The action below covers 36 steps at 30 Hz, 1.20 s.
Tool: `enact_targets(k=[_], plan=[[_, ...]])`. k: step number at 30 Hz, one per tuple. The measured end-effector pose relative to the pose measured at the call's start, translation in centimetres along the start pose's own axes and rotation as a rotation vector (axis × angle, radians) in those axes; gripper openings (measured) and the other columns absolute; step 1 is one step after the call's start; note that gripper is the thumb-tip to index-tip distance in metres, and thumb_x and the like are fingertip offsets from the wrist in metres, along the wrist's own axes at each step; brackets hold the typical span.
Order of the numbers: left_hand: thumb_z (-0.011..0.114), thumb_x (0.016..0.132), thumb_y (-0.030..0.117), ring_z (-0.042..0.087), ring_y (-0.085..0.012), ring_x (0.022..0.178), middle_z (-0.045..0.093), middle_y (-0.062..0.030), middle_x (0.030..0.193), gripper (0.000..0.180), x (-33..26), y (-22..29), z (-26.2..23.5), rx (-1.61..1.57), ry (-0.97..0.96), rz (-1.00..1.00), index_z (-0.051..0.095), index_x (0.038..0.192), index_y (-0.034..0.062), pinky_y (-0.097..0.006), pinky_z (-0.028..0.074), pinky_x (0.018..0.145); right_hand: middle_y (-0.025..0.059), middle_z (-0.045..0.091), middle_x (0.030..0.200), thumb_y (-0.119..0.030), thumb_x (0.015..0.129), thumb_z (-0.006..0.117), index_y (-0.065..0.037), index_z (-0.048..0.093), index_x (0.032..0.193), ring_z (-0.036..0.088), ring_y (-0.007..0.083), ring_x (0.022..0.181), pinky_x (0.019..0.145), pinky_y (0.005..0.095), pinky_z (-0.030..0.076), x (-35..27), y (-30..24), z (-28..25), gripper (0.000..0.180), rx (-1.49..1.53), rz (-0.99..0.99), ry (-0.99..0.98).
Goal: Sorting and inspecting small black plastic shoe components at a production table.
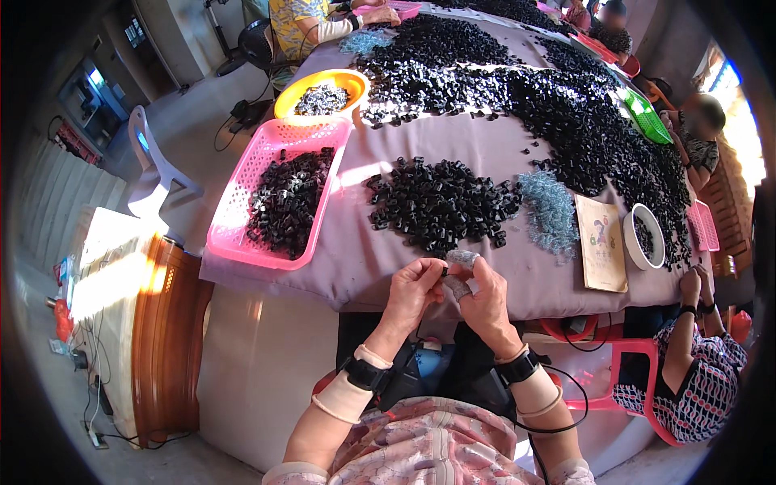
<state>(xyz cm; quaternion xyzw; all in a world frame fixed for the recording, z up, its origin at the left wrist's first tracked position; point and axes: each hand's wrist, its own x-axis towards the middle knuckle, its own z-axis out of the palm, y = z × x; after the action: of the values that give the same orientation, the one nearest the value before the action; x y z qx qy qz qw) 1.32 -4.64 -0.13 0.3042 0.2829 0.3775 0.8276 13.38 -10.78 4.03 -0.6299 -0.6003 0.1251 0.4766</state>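
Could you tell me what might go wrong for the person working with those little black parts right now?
The left hand and right hand pinch a small black part beyond the table edge, over the lap; if it slips, it would likely fall to the floor. The pink basket of parts overhangs the table's left edge, so a nudge might tip it.

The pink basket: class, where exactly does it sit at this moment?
In the head view, the pink basket sits at the table's near left corner, holding small black parts, just below the yellow bowl and left of the nearest black pile.
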Motion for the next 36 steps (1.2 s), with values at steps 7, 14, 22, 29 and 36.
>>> enact_targets(k=[7, 14, 22, 29, 36], plan=[[0.059, 0.090, 0.018, 0.052, -0.0057, 0.057, 0.058, 0.0006, 0.072, 0.015, 0.0, 0.1, 0.0, 0.074, -0.026, -0.016, 0.063, 0.096, 0.0036, -0.021, 0.045, 0.053, 0.0079, 0.063, 0.085, 0.004, 0.072, 0.066, -0.001, 0.056, 0.101, 0.063, 0.0192, 0.078, 0.069, 0.0296, 0.050, -0.5, 1.6, 0.4, 0.031, 0.267, 0.230, -0.024], [0.058, 0.090, 0.015, 0.053, -0.0093, 0.059, 0.059, -0.0042, 0.077, 0.013, 0.4, 0.9, -0.2, -0.114, 0.005, -0.048, 0.062, 0.096, 0.0042, -0.024, 0.045, 0.054, 0.0079, 0.065, 0.086, 0.003, 0.076, 0.064, -0.001, 0.058, 0.101, 0.064, 0.0167, 0.080, 0.071, 0.0282, 0.050, -0.2, 2.5, -1.3, 0.026, 0.182, 0.311, 0.083], [0.057, 0.091, 0.016, 0.053, -0.0094, 0.061, 0.059, -0.0053, 0.077, 0.015, 1.2, 1.1, -0.3, -0.095, 0.005, -0.042, 0.061, 0.100, 0.0053, -0.024, 0.044, 0.054, 0.0145, 0.053, 0.083, 0.003, 0.071, 0.058, -0.001, 0.055, 0.093, 0.053, 0.0367, 0.076, 0.064, 0.0414, 0.046, 1.3, 3.0, -0.3, 0.022, -0.131, 0.089, -0.007], [0.057, 0.091, 0.019, 0.051, -0.0095, 0.061, 0.058, -0.0040, 0.077, 0.016, 1.2, 0.9, -0.3, -0.065, -0.005, -0.048, 0.061, 0.100, 0.0053, -0.025, 0.043, 0.055, 0.0153, 0.051, 0.088, 0.007, 0.065, 0.051, -0.002, 0.054, 0.091, 0.052, 0.0365, 0.082, 0.068, 0.0438, 0.044, 2.1, 2.3, -0.1, 0.028, -0.306, 0.000, -0.099], [0.058, 0.091, 0.018, 0.051, -0.0096, 0.062, 0.059, -0.0041, 0.077, 0.015, 1.1, 1.0, -0.2, -0.063, -0.012, -0.067, 0.062, 0.098, 0.0058, -0.025, 0.043, 0.056, 0.0166, 0.050, 0.086, 0.006, 0.066, 0.052, -0.001, 0.051, 0.086, 0.053, 0.0395, 0.080, 0.066, 0.0459, 0.044, 1.9, 2.4, -0.8, 0.022, -0.270, 0.015, -0.121]])
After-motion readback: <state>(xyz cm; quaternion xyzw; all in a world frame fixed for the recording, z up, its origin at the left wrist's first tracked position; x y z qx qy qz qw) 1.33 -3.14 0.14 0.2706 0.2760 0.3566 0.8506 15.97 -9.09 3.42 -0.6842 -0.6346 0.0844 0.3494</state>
